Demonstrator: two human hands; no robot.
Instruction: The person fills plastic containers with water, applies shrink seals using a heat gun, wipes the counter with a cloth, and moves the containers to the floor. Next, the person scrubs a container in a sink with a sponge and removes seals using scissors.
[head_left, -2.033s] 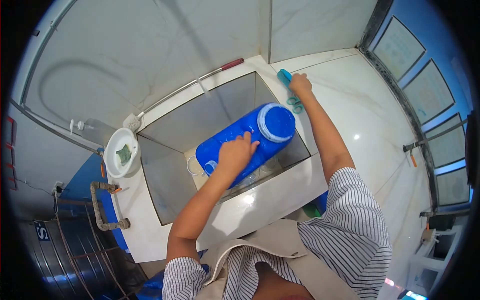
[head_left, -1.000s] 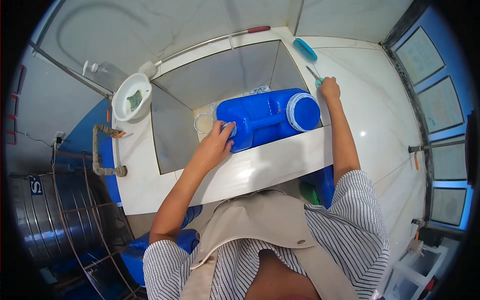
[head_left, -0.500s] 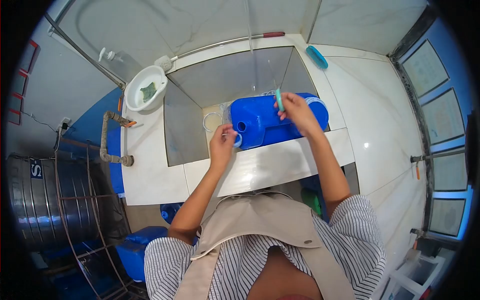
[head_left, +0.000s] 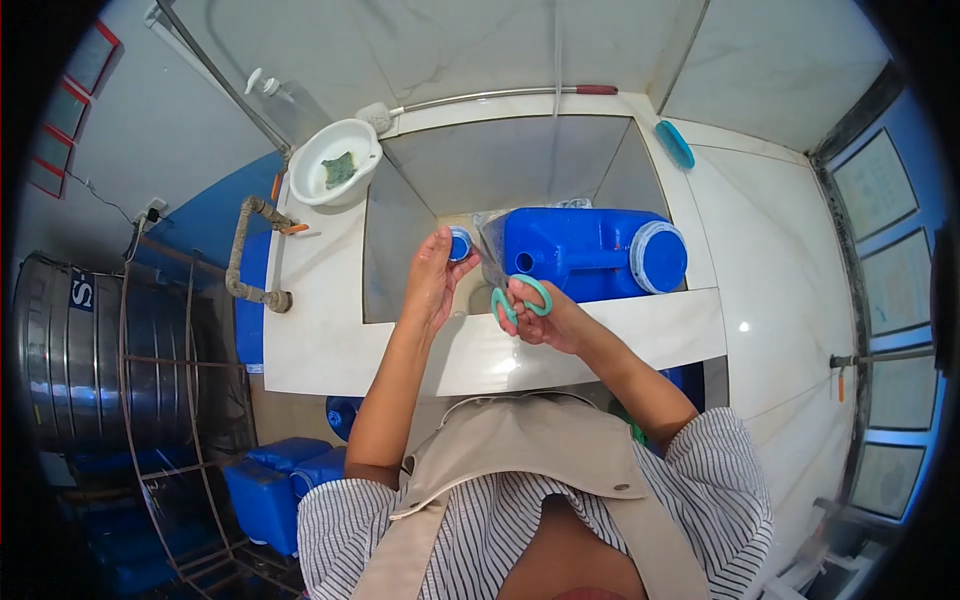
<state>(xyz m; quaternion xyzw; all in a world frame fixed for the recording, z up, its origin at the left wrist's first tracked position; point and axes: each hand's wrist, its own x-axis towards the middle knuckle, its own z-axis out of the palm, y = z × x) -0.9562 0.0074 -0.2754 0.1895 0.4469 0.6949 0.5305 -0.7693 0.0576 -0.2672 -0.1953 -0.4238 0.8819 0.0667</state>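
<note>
In my left hand [head_left: 432, 280] is a small blue bottle cap [head_left: 459, 244] with a pale rim, gripped between thumb and fingers above the sink's front. My right hand [head_left: 552, 322] has its fingers through the teal handles of a pair of scissors [head_left: 540, 297]. Their blades, partly blurred, point up and left toward the cap; whether they touch it I cannot tell. Behind my right hand a blue jug [head_left: 585, 235] lies on its side in the sink. Its small round opening [head_left: 524, 262] faces up, and a wide lid [head_left: 660, 257] wrapped in clear plastic closes its right end.
The tiled sink [head_left: 405, 235] has a white ledge. At its left corner sits a white basin [head_left: 333, 165] holding a green scrub pad. A long-handled brush [head_left: 480, 99] lies along the back ledge, a teal brush [head_left: 675, 144] at the right corner. A pipe [head_left: 240, 250] rises at left.
My left hand has lifted the cap away from beside the jug's opening. My right hand has come down and left, the scissors turning from upright to pointing at the cap. The view has shifted.
</note>
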